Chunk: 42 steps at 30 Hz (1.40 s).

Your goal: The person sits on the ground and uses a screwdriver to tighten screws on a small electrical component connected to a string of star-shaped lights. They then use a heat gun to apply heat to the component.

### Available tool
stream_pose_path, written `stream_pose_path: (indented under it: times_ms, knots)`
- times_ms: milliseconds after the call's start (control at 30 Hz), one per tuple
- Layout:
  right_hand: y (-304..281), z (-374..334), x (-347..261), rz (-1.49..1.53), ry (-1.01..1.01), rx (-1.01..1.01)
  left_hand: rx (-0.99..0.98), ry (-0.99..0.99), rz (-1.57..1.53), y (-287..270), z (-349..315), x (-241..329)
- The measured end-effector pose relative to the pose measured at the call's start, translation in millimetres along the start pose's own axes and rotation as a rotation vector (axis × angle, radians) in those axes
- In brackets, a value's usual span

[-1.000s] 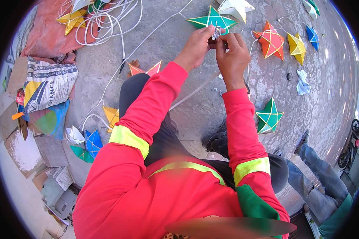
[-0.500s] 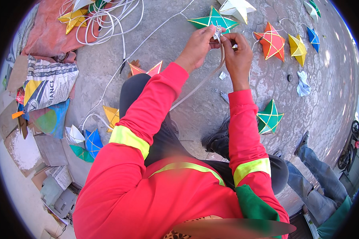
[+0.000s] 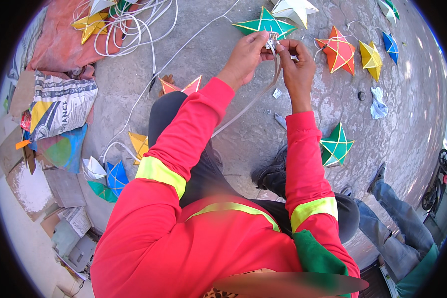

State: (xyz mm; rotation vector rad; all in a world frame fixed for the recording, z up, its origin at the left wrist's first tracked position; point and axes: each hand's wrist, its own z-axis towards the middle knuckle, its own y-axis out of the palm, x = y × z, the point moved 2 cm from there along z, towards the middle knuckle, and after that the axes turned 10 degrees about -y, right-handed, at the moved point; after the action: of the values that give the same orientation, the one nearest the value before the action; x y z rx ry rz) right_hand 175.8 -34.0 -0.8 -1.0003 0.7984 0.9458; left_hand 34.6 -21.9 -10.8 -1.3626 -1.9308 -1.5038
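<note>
Out in front of me, my left hand [image 3: 247,58] pinches a small white electrical fitting [image 3: 271,41] between thumb and fingers. Its face is open, with small metal parts inside. A flat whitish cord [image 3: 254,103] leads from the fitting down toward my left knee. Close beside the fitting's right edge, my right hand [image 3: 298,65] is closed, thumb against index finger; whatever lies between them is too small to make out. Just behind the fitting lies a green star lantern [image 3: 256,25] with gold edging.
Around me on the paving lie a white star [image 3: 295,11], a red star [image 3: 338,52], a yellow star [image 3: 371,60] and another green star [image 3: 336,145]. Coiled white cord [image 3: 136,30] rests on red cloth at far left, above a printed sack [image 3: 64,102]. A person's jeans [image 3: 400,223] show at right.
The right hand has shifted slightly right and down beside the fitting. The fitting has turned a little, showing more of its inside. The left hand keeps its hold.
</note>
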Motion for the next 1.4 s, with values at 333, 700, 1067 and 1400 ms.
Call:
stream_pose_path:
  times_ms: [333,700,1067,1400]
  knots:
    - [-0.1,3.0,27.7,0.218,0.136,0.016,0.038,-0.011,0.049,-14.8,10.7,-1.4]
    - [-70.3,-111.9,224.9,-0.395,0.395,-0.436,0.163,0.026,0.037,-51.2,46.7,-27.3]
    - [-66.8,-211.8,207.6,-0.653,0.404,-0.420,0.046,0.068,-0.042,-32.9,102.0,-61.0]
    - [-108.3,-130.8,256.0,-1.047,0.513,-0.444,0.141,0.030,0.048,-14.8,77.8,-49.1]
